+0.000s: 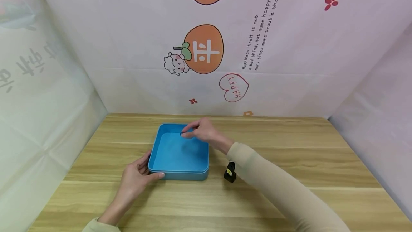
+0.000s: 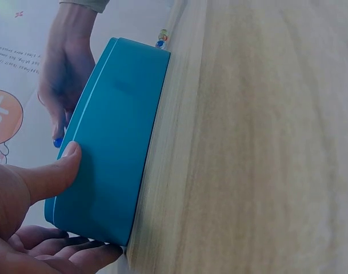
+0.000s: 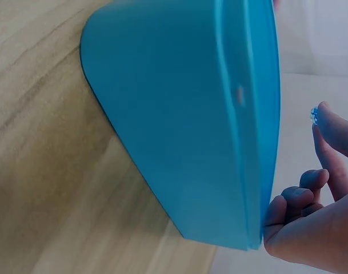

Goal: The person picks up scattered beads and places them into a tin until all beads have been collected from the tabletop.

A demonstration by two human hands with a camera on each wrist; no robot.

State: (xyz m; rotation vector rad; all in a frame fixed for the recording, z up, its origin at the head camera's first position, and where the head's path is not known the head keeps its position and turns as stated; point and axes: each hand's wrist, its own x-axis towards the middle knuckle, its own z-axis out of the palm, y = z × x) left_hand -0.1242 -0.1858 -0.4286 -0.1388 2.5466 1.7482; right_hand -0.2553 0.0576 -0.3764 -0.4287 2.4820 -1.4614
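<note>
A blue rectangular box (image 1: 180, 153), open at the top, stands on the wooden table. My left hand (image 1: 135, 180) holds its near left corner, thumb (image 2: 59, 174) against the front wall and the other fingers along the left side. Over the box's far part, my right hand (image 1: 202, 131) pinches a small glass marble (image 3: 314, 115), clear with blue in it, between thumb and index finger. The other right fingers are curled near the rim. In the head view the fingertips mostly cover the marble. No other thing shows on the visible box floor.
A small black object (image 1: 230, 173) with a yellow mark lies right of the box, beside my right forearm. Small colourful glass pieces (image 2: 162, 39) sit past the box's far end in the left wrist view. Printed white sheeting (image 1: 289, 63) rises behind the wooden table (image 1: 305, 153).
</note>
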